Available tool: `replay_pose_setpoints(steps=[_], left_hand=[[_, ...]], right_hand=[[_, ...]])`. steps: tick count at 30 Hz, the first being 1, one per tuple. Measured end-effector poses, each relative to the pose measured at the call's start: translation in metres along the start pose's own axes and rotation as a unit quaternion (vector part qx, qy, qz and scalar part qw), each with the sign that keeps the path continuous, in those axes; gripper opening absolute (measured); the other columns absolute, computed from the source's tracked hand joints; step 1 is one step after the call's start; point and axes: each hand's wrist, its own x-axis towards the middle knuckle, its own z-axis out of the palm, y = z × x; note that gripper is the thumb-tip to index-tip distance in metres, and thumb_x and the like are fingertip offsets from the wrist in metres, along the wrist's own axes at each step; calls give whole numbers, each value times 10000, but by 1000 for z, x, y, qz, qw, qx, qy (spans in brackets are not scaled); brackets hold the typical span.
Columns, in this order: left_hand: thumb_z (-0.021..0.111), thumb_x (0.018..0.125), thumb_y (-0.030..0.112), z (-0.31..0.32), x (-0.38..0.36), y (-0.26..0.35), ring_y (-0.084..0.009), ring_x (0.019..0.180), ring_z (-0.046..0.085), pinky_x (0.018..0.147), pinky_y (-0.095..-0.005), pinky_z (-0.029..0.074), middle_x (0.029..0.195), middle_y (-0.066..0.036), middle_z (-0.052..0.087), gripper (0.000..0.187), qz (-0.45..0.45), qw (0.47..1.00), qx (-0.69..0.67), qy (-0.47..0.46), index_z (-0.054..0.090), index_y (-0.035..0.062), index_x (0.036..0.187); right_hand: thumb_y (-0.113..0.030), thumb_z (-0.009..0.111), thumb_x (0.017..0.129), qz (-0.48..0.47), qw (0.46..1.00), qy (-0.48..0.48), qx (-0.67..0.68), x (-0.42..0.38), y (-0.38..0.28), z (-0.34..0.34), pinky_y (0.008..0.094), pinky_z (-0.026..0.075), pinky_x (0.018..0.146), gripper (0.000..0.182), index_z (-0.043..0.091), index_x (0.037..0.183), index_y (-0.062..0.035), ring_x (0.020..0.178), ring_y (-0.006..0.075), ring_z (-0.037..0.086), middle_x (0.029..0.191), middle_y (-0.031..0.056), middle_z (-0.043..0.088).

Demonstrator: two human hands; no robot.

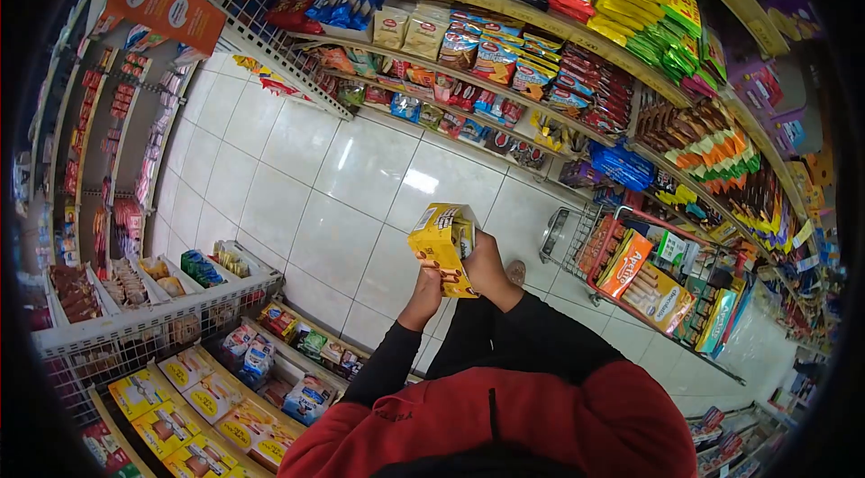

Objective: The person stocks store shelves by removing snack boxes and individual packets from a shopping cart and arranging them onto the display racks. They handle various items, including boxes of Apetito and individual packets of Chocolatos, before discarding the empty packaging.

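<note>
A yellow cardboard box [434, 244] with brown print is held up in front of my body, tilted, above the tiled floor. Its one end looks open, and yellow wrapped packets [465, 236] show inside. My left hand [423, 296] is closed on the lower left side of the box, thumb against its printed face. Around the right side, by the open end, my right hand [489, 269] grips the box; its fingertips are partly hidden.
Shelves of snack packets [496, 59] curve along the far side. A shopping cart [590, 248] with several boxes stands at the right. A white wire display [171, 320] with divided bins is at the left, near yellow boxes [167, 424]. Floor tiles [333, 235] lie between.
</note>
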Motion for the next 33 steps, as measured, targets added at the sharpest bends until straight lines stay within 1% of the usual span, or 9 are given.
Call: replay_pose_setpoints(steps=[2,4,9,12,14,15,19,23,33], left_hand=[[278,953,467,3,4,1,-167,881,607,787,-296,494,1009,-139,568,453,25,999,-10,19,319,51,1128],[285,954,463,10,8,10,-159,868,604,780,-288,491,1010,-133,565,445,24,999,-28,35,321,57,1131],[276,953,478,9,11,-1,-130,921,580,802,-274,475,1040,-100,549,455,40,997,-60,41,337,68,1142],[179,931,559,16,21,0,-190,1111,512,943,-338,421,1248,-86,481,643,-10,988,-115,101,261,85,1356],[177,892,631,31,34,43,-228,1217,441,1019,-380,363,1337,-68,433,729,-42,931,-346,107,281,99,1379],[180,855,683,31,41,42,-240,1227,433,1020,-388,367,1356,-64,417,781,-19,933,-347,88,280,122,1390],[218,816,732,43,60,57,-245,1196,456,1000,-397,387,1304,-83,460,841,-19,903,-414,111,331,101,1360],[237,787,763,50,76,46,-250,1156,482,982,-397,402,1252,-102,492,884,-10,893,-436,114,349,86,1344],[314,813,707,70,93,35,-247,1114,530,931,-405,450,1241,-109,521,797,7,857,-514,38,391,101,1324]], right_hand=[[-59,737,693,-21,999,8,-42,3,-7,-1,292,493,695,371,561,999,55,764,149,625,862,136,668],[-97,740,665,-38,996,61,-50,8,-16,-2,337,506,664,366,583,968,35,813,362,638,845,215,645],[-56,724,656,-43,997,36,-59,16,-20,-8,325,504,649,337,583,947,36,757,325,658,801,193,648],[-24,717,675,-29,998,28,-45,16,-40,-18,302,502,652,319,577,957,28,734,242,672,786,139,663],[3,699,716,-24,980,46,192,16,-55,-23,275,504,678,230,599,923,11,760,173,661,815,90,668],[57,657,747,-43,974,12,221,17,-73,-32,270,504,744,240,556,960,11,833,140,630,890,95,650],[106,631,736,-142,953,5,266,26,-91,-45,317,490,840,406,403,1059,15,951,196,603,1000,168,599],[98,673,685,-246,944,-27,219,31,-92,-54,345,473,873,477,397,1061,1,965,222,601,978,150,587],[-13,713,687,-314,944,-29,98,20,-65,-91,495,310,1032,525,384,1095,-42,1034,276,578,1005,123,611]])
